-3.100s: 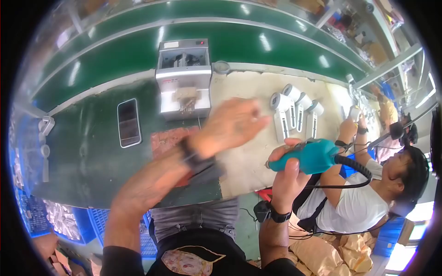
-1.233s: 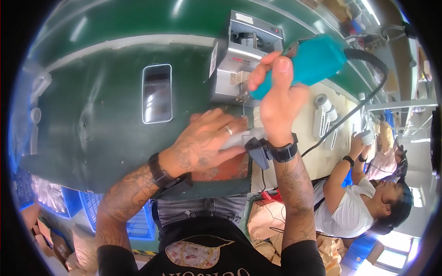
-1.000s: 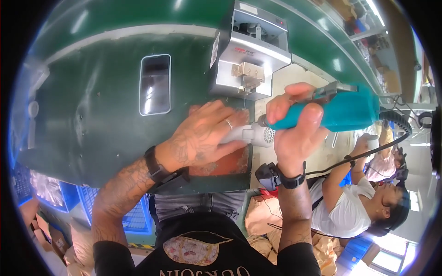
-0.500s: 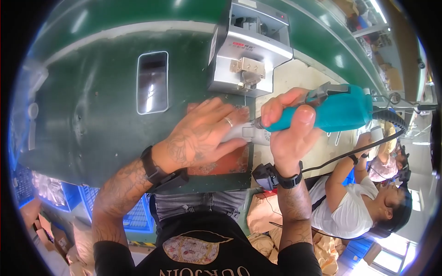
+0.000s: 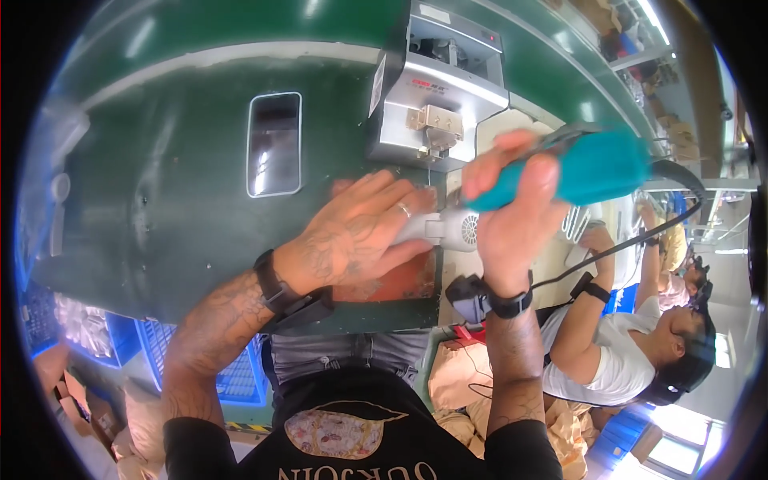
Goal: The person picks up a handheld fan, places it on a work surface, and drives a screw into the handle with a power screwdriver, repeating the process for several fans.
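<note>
My left hand [image 5: 356, 228] lies over a light-grey plastic device [image 5: 459, 230] with a round slotted grille at one end, its fingers closed around the body. That hand covers most of the device, which rests on a worn reddish-brown pad [image 5: 400, 282]. A teal corded electric screwdriver [image 5: 596, 170] is in my right hand [image 5: 516, 212], fingers and thumb wrapped around its front part. The screwdriver is smeared by motion. Its tip is hard to make out, just above the grille end of the device.
A silver-grey screw feeder machine [image 5: 436, 96] stands beyond my hands. A phone [image 5: 274, 144] lies on the green table mat [image 5: 192, 232]. The black cord [image 5: 616, 256] hangs at right, near a person in a white shirt [image 5: 604, 352]. Blue crates [image 5: 240, 372] stand below the table edge.
My right hand and the screwdriver have moved slightly up and right, off the device, so the round grille shows more. My left hand still holds the device.
</note>
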`<control>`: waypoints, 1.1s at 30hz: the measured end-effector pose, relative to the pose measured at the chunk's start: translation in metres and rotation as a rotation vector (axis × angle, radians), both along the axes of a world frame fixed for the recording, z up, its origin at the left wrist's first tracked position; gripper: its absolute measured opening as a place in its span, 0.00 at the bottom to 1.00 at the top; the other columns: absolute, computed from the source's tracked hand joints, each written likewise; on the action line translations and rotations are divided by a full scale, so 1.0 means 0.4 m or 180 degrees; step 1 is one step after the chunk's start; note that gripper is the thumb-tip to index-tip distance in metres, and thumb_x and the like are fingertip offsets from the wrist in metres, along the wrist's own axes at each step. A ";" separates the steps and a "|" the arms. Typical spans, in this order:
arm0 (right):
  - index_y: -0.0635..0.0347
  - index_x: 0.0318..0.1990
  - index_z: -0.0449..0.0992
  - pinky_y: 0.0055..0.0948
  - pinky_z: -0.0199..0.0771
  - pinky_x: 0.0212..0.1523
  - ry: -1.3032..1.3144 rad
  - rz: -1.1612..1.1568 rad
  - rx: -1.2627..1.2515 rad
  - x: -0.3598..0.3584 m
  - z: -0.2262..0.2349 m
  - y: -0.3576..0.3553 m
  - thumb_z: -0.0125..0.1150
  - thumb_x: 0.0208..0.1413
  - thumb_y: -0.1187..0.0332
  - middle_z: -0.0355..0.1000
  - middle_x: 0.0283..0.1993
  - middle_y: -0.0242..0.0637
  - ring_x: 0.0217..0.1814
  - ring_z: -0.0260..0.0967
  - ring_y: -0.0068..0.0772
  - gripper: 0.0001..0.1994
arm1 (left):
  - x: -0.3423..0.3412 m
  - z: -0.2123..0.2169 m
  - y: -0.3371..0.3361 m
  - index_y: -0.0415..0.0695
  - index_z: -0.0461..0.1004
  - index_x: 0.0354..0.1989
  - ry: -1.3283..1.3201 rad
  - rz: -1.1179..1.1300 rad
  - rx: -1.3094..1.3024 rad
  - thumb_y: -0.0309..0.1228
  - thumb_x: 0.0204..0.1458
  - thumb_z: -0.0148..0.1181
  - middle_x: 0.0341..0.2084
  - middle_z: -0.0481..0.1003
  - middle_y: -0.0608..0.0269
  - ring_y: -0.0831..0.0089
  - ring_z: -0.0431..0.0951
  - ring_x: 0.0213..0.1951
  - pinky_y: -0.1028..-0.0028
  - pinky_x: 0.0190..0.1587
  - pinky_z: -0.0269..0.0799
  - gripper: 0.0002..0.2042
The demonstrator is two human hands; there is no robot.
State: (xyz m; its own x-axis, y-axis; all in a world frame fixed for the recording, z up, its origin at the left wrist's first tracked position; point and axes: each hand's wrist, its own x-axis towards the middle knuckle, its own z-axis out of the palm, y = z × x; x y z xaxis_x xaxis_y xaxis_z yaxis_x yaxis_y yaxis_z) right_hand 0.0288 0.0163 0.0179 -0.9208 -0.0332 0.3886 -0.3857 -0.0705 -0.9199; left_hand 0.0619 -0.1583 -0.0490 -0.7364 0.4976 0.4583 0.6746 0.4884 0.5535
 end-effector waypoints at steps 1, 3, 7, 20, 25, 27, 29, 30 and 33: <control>0.69 0.44 0.69 0.30 0.68 0.28 0.0130 -0.0177 0.0023 -0.014 0.015 -0.010 0.53 0.66 0.46 0.67 0.24 0.36 0.24 0.66 0.30 0.27 | 0.001 -0.003 0.001 0.41 0.70 0.54 0.0033 0.0027 0.0004 0.38 0.49 0.66 0.39 0.71 0.61 0.61 0.71 0.42 0.62 0.40 0.68 0.25; 0.69 0.43 0.69 0.30 0.69 0.28 0.0226 -0.0260 0.0009 -0.051 0.027 -0.051 0.53 0.67 0.48 0.67 0.24 0.36 0.25 0.67 0.30 0.25 | 0.012 0.001 -0.006 0.41 0.71 0.54 0.0070 0.0066 -0.0007 0.38 0.50 0.66 0.39 0.71 0.61 0.61 0.71 0.42 0.62 0.40 0.69 0.24; 0.69 0.40 0.69 0.29 0.70 0.29 0.0568 -0.0242 0.0103 -0.104 0.016 -0.080 0.52 0.68 0.54 0.68 0.25 0.37 0.26 0.69 0.31 0.21 | 0.014 0.011 -0.012 0.41 0.71 0.54 -0.0056 0.0025 -0.0021 0.38 0.50 0.64 0.39 0.71 0.61 0.61 0.71 0.43 0.61 0.40 0.69 0.23; 0.66 0.45 0.69 0.30 0.64 0.26 -0.0044 0.0092 -0.0216 0.060 0.031 0.011 0.54 0.62 0.41 0.64 0.22 0.35 0.23 0.62 0.30 0.29 | 0.006 0.004 -0.001 0.40 0.72 0.53 0.0116 0.0006 0.0016 0.37 0.52 0.63 0.39 0.71 0.59 0.60 0.70 0.41 0.61 0.40 0.70 0.21; 0.66 0.44 0.67 0.31 0.62 0.26 -0.0069 -0.0005 0.0014 0.109 0.001 0.030 0.54 0.61 0.38 0.63 0.21 0.36 0.22 0.61 0.30 0.32 | 0.003 0.006 -0.006 0.40 0.72 0.54 -0.0047 -0.0059 -0.0026 0.36 0.53 0.61 0.39 0.71 0.58 0.59 0.70 0.41 0.62 0.42 0.69 0.21; 0.67 0.44 0.67 0.31 0.63 0.26 -0.0083 -0.0018 0.0056 0.110 -0.005 0.034 0.54 0.61 0.38 0.63 0.21 0.37 0.22 0.61 0.31 0.32 | 0.004 0.008 -0.004 0.40 0.72 0.54 -0.0071 -0.0059 -0.0040 0.36 0.53 0.61 0.39 0.71 0.58 0.59 0.70 0.41 0.62 0.43 0.69 0.21; 0.69 0.45 0.66 0.32 0.63 0.26 -0.0072 -0.0056 0.0107 0.108 -0.012 0.038 0.53 0.62 0.39 0.64 0.22 0.39 0.23 0.62 0.32 0.32 | 0.005 0.012 -0.003 0.41 0.71 0.55 -0.0203 -0.0046 -0.0103 0.35 0.53 0.61 0.40 0.71 0.58 0.59 0.70 0.41 0.62 0.44 0.69 0.22; 0.69 0.45 0.66 0.32 0.63 0.26 -0.0079 -0.0061 0.0100 0.109 -0.014 0.037 0.53 0.62 0.39 0.64 0.22 0.39 0.23 0.62 0.32 0.32 | 0.006 0.012 -0.001 0.41 0.71 0.55 -0.0210 -0.0051 -0.0111 0.35 0.53 0.61 0.40 0.71 0.58 0.59 0.70 0.41 0.62 0.44 0.69 0.22; 0.68 0.44 0.66 0.32 0.63 0.25 -0.0142 -0.0102 0.0095 0.109 -0.024 0.036 0.54 0.62 0.39 0.64 0.22 0.39 0.22 0.61 0.32 0.32 | 0.006 0.008 0.001 0.41 0.71 0.56 -0.0241 -0.0032 -0.0116 0.35 0.54 0.61 0.41 0.72 0.58 0.59 0.70 0.42 0.62 0.44 0.69 0.21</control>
State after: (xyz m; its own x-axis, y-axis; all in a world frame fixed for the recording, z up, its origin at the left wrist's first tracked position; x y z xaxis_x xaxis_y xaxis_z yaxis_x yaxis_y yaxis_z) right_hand 0.0725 0.0306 0.0082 -0.9380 -0.0145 0.3464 -0.3459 -0.0311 -0.9378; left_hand 0.0641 -0.1578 -0.0460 -0.7631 0.5205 0.3831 0.6365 0.5026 0.5850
